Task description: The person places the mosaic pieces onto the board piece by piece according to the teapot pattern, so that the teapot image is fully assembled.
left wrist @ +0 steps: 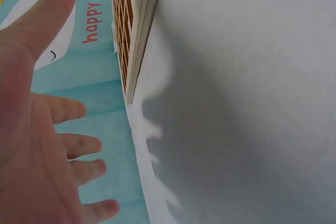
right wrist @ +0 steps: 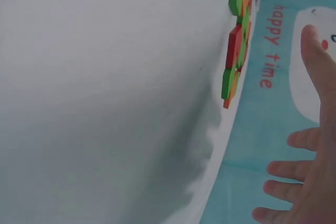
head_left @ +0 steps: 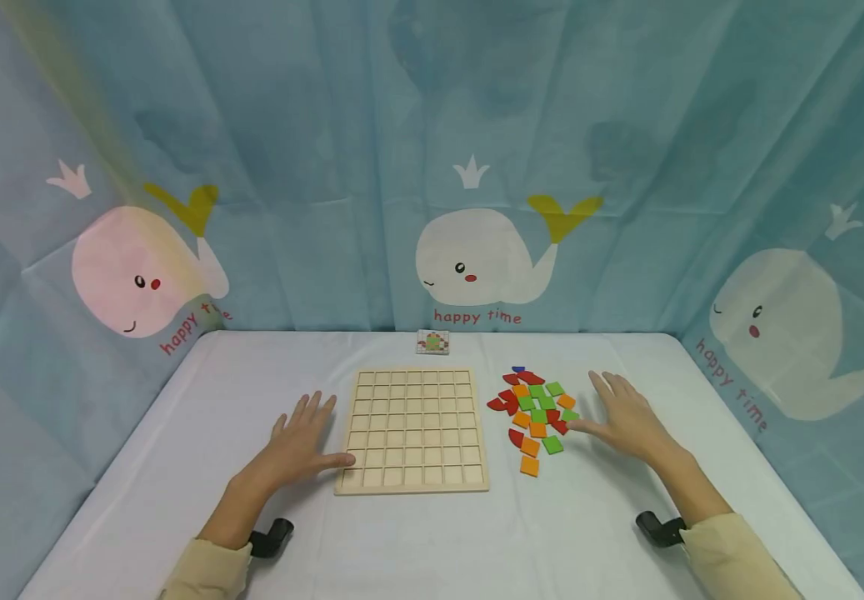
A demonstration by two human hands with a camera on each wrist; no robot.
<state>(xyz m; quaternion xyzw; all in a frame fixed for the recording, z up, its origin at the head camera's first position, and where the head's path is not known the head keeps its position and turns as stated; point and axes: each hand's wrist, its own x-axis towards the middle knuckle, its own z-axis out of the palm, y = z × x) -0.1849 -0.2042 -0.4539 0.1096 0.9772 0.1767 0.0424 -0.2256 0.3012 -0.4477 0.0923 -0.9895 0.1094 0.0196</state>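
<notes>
A square wooden grid board (head_left: 417,423) lies on the table with bare cells. My left hand (head_left: 298,446) hovers at the board's left side, fingers spread, its thumb overlapping the lower left edge in the head view. The left wrist view shows that palm (left wrist: 39,166) above the table with nothing in it. To the right of the board is a loose cluster of flat pieces, with green squares (head_left: 552,445), orange squares (head_left: 529,466) and red curved pieces (head_left: 516,437). My right hand (head_left: 630,421) is held just right of them, fingers extended and holding nothing, thumb toward the pieces.
A small picture card (head_left: 432,342) with a colored pattern lies behind the board near the table's back edge. One blue piece (head_left: 518,368) shows at the far end of the cluster. A blue curtain (head_left: 312,250) with whale prints surrounds the white table (head_left: 417,550).
</notes>
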